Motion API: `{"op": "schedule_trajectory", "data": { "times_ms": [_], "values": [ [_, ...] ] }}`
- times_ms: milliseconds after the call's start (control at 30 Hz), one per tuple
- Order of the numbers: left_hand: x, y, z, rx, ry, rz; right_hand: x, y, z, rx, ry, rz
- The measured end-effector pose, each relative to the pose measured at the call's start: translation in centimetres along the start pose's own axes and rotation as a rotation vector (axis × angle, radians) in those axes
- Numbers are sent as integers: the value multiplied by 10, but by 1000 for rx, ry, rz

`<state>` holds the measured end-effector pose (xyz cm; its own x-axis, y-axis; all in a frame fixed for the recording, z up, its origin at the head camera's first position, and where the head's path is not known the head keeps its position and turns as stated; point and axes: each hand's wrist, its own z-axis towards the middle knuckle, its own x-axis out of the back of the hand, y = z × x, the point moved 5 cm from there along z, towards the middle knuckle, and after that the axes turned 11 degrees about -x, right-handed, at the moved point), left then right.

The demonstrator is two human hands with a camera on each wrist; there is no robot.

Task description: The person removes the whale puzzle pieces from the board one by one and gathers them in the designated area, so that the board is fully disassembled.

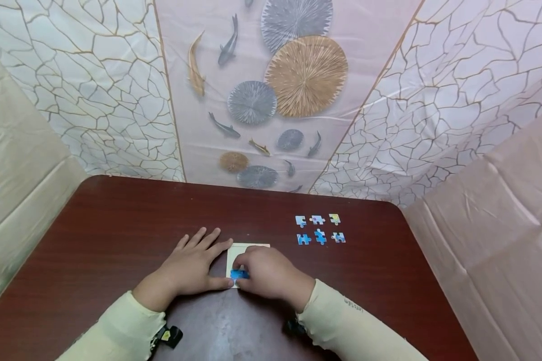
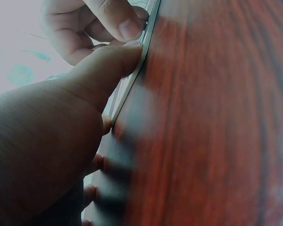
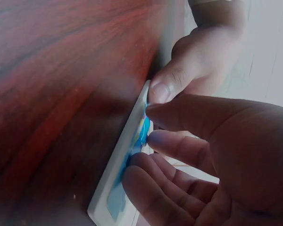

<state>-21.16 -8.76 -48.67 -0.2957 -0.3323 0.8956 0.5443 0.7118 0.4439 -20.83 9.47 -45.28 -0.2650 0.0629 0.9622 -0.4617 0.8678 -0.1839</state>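
Note:
A small cream puzzle board [image 1: 248,246] lies near the middle of the table, with blue jigsaw pieces [image 1: 238,274] along its near edge. My left hand [image 1: 187,268] is spread flat at the board's left side; its thumb rests on the near left corner. Over the board, my right hand [image 1: 273,273] has curled fingers and pinches a blue puzzle piece [image 3: 145,129] between thumb and index finger, close to the left thumb. Another blue piece [image 3: 116,202] lies on the board under the other right fingers. The right hand hides much of the board in the head view.
Several loose jigsaw pieces [image 1: 320,236] lie in two rows on the table to the right, beyond my right hand. The dark red wooden table [image 1: 131,225] ends at a patterned cloth backdrop [image 1: 253,140], with plain cloth at both sides.

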Motion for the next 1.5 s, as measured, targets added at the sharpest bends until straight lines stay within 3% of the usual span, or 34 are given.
{"op": "schedule_trajectory", "data": {
  "times_ms": [433, 1000, 1500],
  "values": [
    [3, 1, -1, -12, 17, 15, -3, -6, -1, -53, 29, -75],
    [4, 4, -1, -9, 22, 4, -1, -5, -1, -123, 25, 22],
    [2, 2, -1, 1, 5, 1, 6, 5, -8, -67, -7, 311]
  ]
}}
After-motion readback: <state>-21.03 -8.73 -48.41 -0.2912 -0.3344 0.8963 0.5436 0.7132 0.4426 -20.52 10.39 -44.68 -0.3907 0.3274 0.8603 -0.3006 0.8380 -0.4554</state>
